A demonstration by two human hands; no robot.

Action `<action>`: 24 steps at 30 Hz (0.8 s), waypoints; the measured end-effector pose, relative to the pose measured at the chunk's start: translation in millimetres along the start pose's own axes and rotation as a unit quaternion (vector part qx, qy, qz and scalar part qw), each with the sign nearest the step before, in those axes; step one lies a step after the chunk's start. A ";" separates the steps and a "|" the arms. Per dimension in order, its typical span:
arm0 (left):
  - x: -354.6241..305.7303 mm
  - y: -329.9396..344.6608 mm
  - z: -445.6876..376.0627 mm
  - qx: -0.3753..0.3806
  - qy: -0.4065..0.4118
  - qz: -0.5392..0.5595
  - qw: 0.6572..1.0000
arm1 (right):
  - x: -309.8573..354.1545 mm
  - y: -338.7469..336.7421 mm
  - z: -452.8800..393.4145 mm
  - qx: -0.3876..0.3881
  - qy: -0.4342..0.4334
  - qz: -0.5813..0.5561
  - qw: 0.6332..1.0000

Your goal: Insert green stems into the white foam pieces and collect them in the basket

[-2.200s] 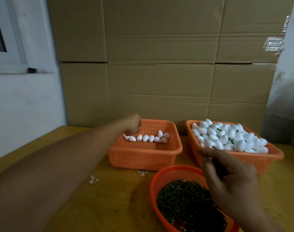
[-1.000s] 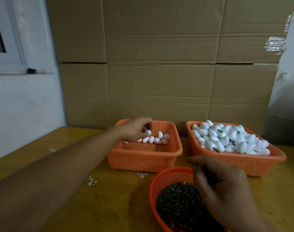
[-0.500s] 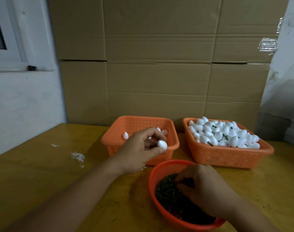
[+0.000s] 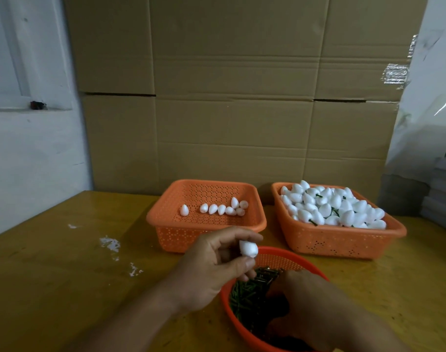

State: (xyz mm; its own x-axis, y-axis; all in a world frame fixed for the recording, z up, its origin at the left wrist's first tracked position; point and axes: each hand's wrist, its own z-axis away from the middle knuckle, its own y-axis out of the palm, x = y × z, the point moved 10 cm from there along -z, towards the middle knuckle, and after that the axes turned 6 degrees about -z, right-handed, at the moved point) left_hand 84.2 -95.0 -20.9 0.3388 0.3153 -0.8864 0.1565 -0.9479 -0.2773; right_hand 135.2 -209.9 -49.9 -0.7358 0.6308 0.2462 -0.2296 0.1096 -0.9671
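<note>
Head view, from the left: white crumbs [image 4: 110, 243] lie scattered on the yellow desk [image 4: 51, 275], and beyond them the left basket [image 4: 166, 219] now keeps only a short row of bare foam pieces [image 4: 220, 209] along its far side. A second ago the left hand [image 4: 211, 273] was reaching into that basket; it has since drawn back toward the body and now pinches a single foam piece [image 4: 247, 248] between thumb and fingertips, raised just above the near rim of the round basket [image 4: 293, 257]. The right hand [image 4: 310, 308], which earlier hovered with curled fingers above the green stems [image 4: 244, 293], has dropped into the pile; its fingers are curled down among them, and whether it already has one pinched cannot be told. Farther right, the right basket [image 4: 343, 240] is heaped with finished pieces [image 4: 333, 207], green ends poking out here and there. By my reading the fetch is done and one foam piece is ready; what remains is to lift out one stem, push it in, and drop the result into the right basket.
</note>
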 end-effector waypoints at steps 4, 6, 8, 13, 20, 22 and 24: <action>1.4 3.7 1.3 0.001 0.001 0.004 1.000 | -2.5 -0.1 -2.9 -0.012 0.005 -0.018 1.000; 0.7 3.8 1.6 -0.001 0.001 0.006 1.000 | -2.9 -0.9 -4.6 -0.021 0.004 -0.028 0.999; 1.1 2.7 1.8 -0.004 -0.005 0.007 1.000 | -3.3 -0.9 -5.2 -0.024 0.004 -0.035 0.999; 2.8 -3.0 2.1 -0.035 -0.012 0.000 0.999 | -1.9 -7.3 -3.6 -0.056 -0.006 -0.050 0.997; 7.3 -7.4 0.9 -0.055 -0.024 0.053 0.997 | -3.9 -31.2 2.3 -0.173 -0.016 -0.106 0.979; 8.1 -7.8 1.3 -0.057 -0.030 0.067 0.996 | -2.6 -42.0 7.1 -0.227 -0.030 -0.130 0.965; 11.1 -8.2 1.2 -0.064 -0.045 0.097 0.992 | -3.0 -52.4 12.4 -0.278 -0.052 -0.184 0.941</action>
State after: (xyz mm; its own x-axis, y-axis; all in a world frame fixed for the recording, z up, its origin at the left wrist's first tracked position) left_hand 85.5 -83.7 -29.0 0.2904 0.1167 -0.9498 0.2150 -0.9751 -0.0541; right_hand 141.6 -227.1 0.8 -0.7367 0.3954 0.5486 -0.1345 0.7093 -0.6919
